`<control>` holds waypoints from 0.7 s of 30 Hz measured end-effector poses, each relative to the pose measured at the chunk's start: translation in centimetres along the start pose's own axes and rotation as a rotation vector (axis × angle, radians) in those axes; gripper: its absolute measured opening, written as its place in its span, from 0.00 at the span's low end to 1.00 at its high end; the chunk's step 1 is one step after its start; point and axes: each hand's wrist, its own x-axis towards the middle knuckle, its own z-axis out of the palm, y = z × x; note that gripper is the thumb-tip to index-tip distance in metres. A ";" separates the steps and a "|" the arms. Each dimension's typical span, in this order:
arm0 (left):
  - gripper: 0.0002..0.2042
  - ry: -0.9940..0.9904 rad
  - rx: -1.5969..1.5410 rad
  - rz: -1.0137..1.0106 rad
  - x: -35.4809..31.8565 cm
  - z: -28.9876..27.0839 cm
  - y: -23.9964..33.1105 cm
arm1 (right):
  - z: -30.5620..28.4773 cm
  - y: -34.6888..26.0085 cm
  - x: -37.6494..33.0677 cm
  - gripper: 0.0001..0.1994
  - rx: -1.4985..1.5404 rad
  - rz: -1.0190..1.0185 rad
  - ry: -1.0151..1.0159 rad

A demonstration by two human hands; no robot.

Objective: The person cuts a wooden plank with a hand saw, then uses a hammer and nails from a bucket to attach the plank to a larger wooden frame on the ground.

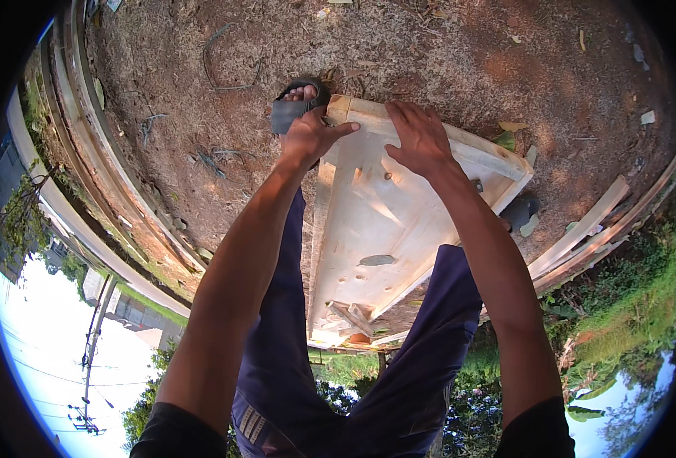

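Between my legs lies a pale wooden panel (399,221) with raised wooden strips along its edges, narrow at the far left and wider toward me. My left hand (311,139) is at its far left corner, fingers bent around the outer side and thumb stretched over the inner face. Across the far edge strip lies my right hand (420,141), its fingers extended over the wood and thumb spread apart. The undersides of the fingers are hidden. A few short wood offcuts (351,314) rest at the panel's near end.
A dark sandal (300,103) on my foot stands beside the far left corner; the other foot (519,212) shows at the right. Brown ground (490,61) with leaves and twigs spreads ahead. Long boards lie at the left (124,175) and right (582,233).
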 end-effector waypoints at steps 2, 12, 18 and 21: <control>0.41 0.038 -0.066 -0.040 0.2 0.3 -0.1 | 0.5 -1.9 2.7 0.43 0.059 0.043 -0.012; 0.39 0.030 -0.190 0.000 0.6 1.6 -1.1 | 3.1 -2.3 5.5 0.37 0.170 0.009 0.004; 0.41 -0.029 -0.157 -0.021 1.2 1.5 -1.2 | 3.1 -2.2 5.4 0.37 0.201 -0.013 0.039; 0.42 0.045 -0.146 0.037 1.6 2.1 -1.6 | 3.2 -2.5 5.7 0.37 0.150 0.019 0.029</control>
